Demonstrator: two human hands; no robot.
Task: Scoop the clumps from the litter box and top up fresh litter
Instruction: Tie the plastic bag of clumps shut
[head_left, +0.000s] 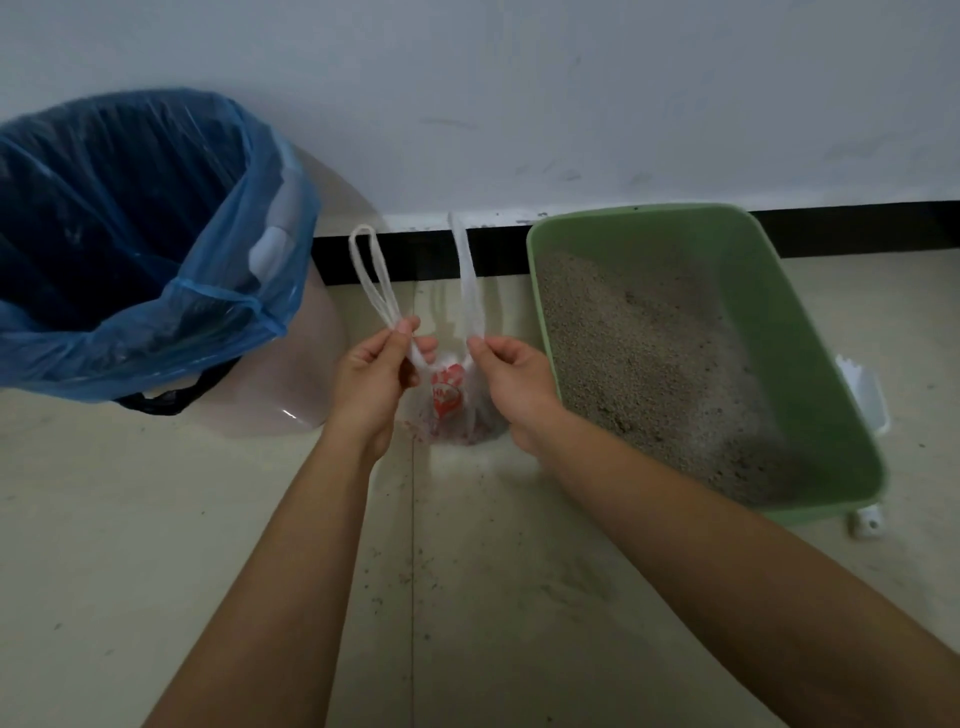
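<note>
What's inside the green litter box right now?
Only grey litter, lying unevenly across the floor of the green litter box. Clumps buried beneath its surface, if any, cannot be seen.

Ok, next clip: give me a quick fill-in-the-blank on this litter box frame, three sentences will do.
1. The left hand and the right hand each pinch one ____ of the small plastic bag.
2. The liner of the bin is ____ in colour.
3. The litter box is ____ and holds grey litter.

Missing words: handle; blue; green.
</note>
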